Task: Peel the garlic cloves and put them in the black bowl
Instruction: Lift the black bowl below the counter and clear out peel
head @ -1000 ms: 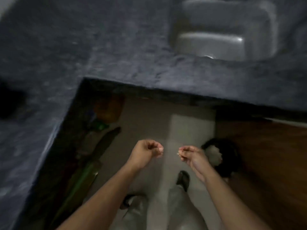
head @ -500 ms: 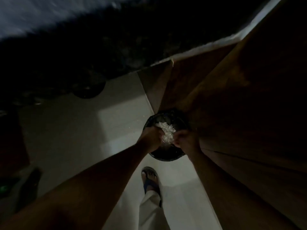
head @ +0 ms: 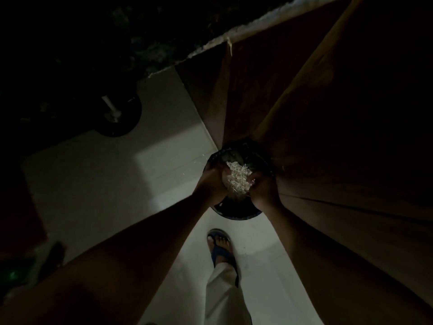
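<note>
Head view: left hand [head: 212,184] and right hand [head: 263,187] hover over the black container [head: 236,213] of pale scraps [head: 236,179] between them; grips indiscernible. Step: likely discarding peel. Next: fetch another clove.

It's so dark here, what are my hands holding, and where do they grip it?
Cannot be told: both the left hand and right hand are over the black container of white scraps.

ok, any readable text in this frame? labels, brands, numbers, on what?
None readable. The frame is very dark, and no lettering shows on the black bin, the pale scraps in it, the wooden cabinet, the blue sandal or the dark round object on the floor.
</note>
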